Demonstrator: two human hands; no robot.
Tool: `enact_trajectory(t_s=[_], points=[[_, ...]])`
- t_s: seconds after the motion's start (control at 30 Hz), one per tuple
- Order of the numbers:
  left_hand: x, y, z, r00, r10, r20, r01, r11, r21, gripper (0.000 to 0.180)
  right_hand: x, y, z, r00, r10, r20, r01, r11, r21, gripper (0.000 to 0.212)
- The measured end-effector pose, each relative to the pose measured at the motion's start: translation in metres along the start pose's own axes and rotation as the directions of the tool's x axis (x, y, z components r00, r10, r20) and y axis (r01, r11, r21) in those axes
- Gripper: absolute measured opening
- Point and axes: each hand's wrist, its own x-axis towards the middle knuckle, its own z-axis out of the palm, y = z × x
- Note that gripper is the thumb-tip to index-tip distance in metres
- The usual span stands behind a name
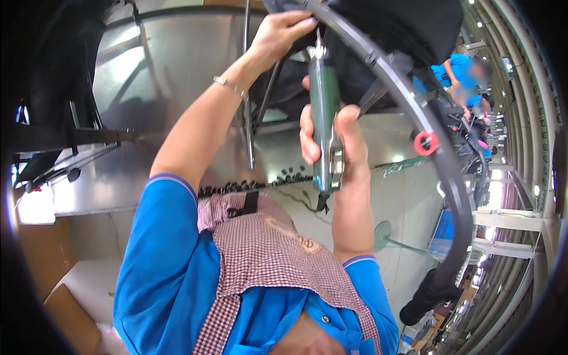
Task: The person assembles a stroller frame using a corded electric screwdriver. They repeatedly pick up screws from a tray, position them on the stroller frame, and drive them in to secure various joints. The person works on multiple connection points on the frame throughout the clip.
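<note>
My right hand is wrapped round a dark green electric screwdriver, which stands nearly upright with its cord end low. Its bit points up at a curved dark grey tube frame with black fabric behind. Close beside the bit tip is my left hand, its fingers closed together against the frame's dark parts. What those fingers pinch is hidden. A red ring sits round the tube on the right, and the tube's lower end carries a black grip.
Below the frame lies a shiny metal table, with several small black parts along its near edge. Thin metal rods stand over it. Cardboard boxes are at lower left. Another person in blue works at far right.
</note>
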Motion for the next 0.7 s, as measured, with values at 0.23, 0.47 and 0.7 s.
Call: enact_trajectory(t_s=[0.23, 0.47, 0.7], points=[[-0.075, 0.003, -0.025, 0.978, 0.191, 0.083, -0.197, 0.718, 0.667, 0.024, -0.018, -0.001, -0.002, 0.978, 0.081, -0.190, -0.129, 0.957, -0.259, 0.059], [-0.268, -0.049, -0.126, 0.685, -0.522, 0.507, -0.023, 0.681, 0.732, 0.007, -0.076, 0.073, -0.012, 0.947, 0.270, -0.173, -0.300, 0.936, -0.181, 0.096], [-0.326, -0.053, -0.129, 0.654, -0.485, 0.581, -0.218, 0.614, 0.758, 0.009, -0.096, 0.102, -0.015, 0.932, 0.335, -0.139, -0.353, 0.927, -0.130, 0.089]])
